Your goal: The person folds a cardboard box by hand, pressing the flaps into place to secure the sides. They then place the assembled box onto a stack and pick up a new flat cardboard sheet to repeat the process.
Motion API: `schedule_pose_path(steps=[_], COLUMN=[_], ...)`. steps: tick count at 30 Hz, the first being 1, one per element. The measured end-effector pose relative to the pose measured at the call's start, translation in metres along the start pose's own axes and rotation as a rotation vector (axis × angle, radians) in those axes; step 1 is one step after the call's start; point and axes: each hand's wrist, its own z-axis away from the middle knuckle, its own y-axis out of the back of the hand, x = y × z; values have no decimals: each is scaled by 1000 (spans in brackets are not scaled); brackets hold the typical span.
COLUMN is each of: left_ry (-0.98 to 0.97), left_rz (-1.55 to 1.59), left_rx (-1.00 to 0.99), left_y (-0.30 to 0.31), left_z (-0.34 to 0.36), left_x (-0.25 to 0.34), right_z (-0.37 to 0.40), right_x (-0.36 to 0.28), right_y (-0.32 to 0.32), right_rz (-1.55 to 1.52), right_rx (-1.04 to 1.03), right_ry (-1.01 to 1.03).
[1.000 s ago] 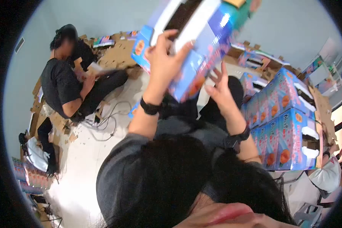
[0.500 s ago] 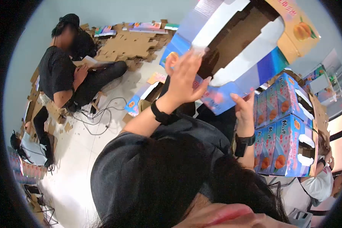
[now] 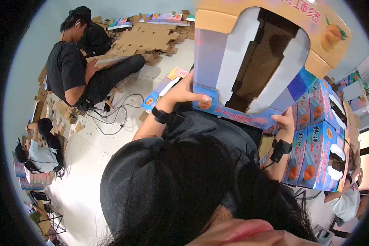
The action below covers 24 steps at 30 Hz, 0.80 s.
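Observation:
A printed cardboard box with peach pictures is held up in front of me, its long cut-out facing me and brown cardboard showing inside. My left hand grips its near left corner, the thumb lying on the blue near edge and the other fingers hidden behind the side. My right hand holds the near right corner, with its thumb on the front edge and its fingers mostly out of sight. Next to my right forearm stand stacked peach boxes.
Another printed box lies by my left arm. Black cables cross the floor. To the left, a person in black sits beside flattened cardboard. People in white sit at far left and far right.
My left hand has gone from spread fingers against the box's side to a grip on its near left corner. The box has turned straighter, and its near edge panel now sits flush.

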Motion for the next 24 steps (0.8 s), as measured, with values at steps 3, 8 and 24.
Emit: schedule_pose_path(steps=[3, 8, 24], left_ry=[23, 34, 3], left_rz=[113, 173, -8], left_rx=[52, 104, -79], left_y=[-5, -12, 15], left_z=[-2, -1, 0], left_x=[-17, -10, 11], right_z=[7, 0, 10], right_x=[-21, -20, -20], right_y=[-27, -33, -28], right_rz=[5, 181, 225], right_rx=[35, -22, -151], right_ry=[-86, -32, -15])
